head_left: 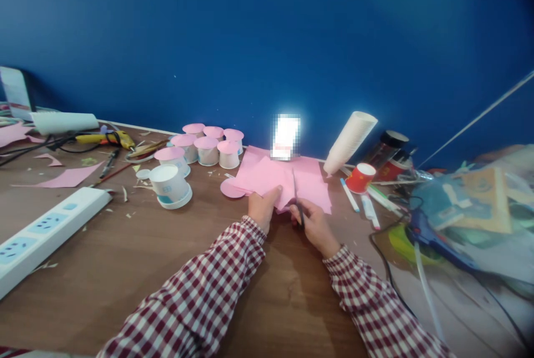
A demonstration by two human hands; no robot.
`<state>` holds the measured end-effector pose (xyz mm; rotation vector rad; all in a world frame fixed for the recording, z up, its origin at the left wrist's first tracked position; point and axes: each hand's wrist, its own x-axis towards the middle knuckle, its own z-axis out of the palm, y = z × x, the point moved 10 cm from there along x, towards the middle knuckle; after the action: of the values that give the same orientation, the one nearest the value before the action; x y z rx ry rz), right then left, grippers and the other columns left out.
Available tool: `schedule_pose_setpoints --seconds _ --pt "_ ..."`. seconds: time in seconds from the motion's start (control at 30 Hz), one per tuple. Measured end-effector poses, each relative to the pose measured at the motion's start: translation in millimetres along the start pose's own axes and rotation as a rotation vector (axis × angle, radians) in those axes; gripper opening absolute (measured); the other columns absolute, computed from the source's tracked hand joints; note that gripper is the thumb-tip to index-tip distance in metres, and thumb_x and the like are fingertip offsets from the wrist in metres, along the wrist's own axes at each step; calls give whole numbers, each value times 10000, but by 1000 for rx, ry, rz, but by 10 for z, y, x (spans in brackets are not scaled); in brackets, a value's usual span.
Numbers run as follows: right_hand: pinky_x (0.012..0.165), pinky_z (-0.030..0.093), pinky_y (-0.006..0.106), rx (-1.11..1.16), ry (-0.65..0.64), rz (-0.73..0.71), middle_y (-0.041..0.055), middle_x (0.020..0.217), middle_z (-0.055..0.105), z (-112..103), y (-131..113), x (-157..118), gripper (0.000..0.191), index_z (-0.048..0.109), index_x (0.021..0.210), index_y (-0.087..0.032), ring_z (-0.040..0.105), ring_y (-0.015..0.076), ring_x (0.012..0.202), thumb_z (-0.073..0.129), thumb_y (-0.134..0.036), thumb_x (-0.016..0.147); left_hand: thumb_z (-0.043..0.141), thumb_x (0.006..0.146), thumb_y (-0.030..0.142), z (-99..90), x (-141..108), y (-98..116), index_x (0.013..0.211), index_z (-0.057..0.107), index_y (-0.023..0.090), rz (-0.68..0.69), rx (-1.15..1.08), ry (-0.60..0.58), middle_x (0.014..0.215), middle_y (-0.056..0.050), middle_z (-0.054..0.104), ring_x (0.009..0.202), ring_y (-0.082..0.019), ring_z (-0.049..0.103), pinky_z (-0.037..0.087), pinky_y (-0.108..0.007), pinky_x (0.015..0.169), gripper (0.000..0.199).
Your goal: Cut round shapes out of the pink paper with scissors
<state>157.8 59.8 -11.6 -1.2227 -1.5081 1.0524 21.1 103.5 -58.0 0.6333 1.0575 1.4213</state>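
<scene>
My left hand [262,209] pinches the near edge of a pink paper sheet [267,175] between thumb and fingers. In my right hand [314,224] are dark scissors [295,194], their blades pointing away from me over the paper. More pink paper [308,171] lies beneath, against the blue wall. A pink paper disc [232,189] rests on the table just left of the sheet. Left of that, several small white cups [229,157] stand topped with pink paper. A white cup [169,184] without pink paper stands nearer to me.
A white power strip [45,230] and a yellow glue gun [112,138] lie at left. Leaning on the wall is a stack of white cups [348,141]. Right of it are a red cup [361,177], markers [349,195], a blue glue gun [438,244] and cables.
</scene>
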Motion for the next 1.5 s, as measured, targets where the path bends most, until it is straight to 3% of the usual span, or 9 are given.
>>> schedule_pose_setpoints --seconds 0.33,0.57,1.0,1.5 --pt "500 376 228 -11 -2 -1 -28 591 486 -3 -9 4 274 606 835 -164 460 118 545 583 -437 835 809 560 369 22 3 9 840 689 38 23 -12 -26 829 -160 713 704 -216 665 534 -328 617 450" --pt "495 364 222 -8 -2 -11 -30 585 483 -3 -22 -5 274 575 741 -170 458 109 537 588 -428 835 810 558 367 14 -3 10 815 690 51 14 -8 -11 840 -162 714 711 -223 668 532 -337 627 424" --pt "503 383 232 11 -3 11 -29 600 490 2 28 -1 336 633 989 -139 465 118 548 579 -436 841 809 539 406 -34 12 3 719 676 68 11 34 8 632 -92 676 604 -196 639 497 -286 530 405" --pt "501 383 235 -11 2 8 -26 595 490 -6 23 -11 334 640 963 -138 467 120 540 581 -443 841 809 537 395 10 -54 114 748 689 58 42 21 4 693 -114 695 645 -199 646 514 -300 574 416"
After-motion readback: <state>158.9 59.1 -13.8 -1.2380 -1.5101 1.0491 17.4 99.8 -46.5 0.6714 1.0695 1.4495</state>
